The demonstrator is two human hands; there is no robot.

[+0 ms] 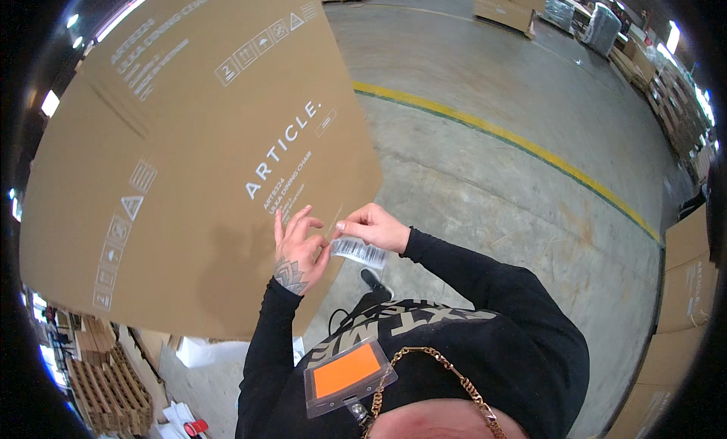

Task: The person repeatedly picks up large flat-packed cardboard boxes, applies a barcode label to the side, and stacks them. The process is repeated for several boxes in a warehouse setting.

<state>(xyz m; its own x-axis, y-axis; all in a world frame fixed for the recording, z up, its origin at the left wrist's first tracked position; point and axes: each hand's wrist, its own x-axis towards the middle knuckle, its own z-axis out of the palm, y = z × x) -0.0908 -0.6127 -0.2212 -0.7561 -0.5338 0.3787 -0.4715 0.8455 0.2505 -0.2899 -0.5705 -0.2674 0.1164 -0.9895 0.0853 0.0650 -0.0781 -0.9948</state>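
A small white barcode label (360, 253) hangs between my two hands, in front of a large brown cardboard box (204, 136). My left hand (301, 250) pinches at the label's left edge with thumb and forefinger, while its other fingers stand spread before the box. With thumb and bent fingers, my right hand (376, 228) grips the label's upper edge. White print and handling symbols mark the tall box face, which fills the left of the view. The label is held apart from the lower right part of that face.
Along the grey floor runs a yellow line (485, 125). Stacked brown cartons (685, 287) line the right edge, and wooden pallets (110, 386) lie at the lower left. More boxes (506, 11) stand far off. My shoe (376, 281) shows below the label.
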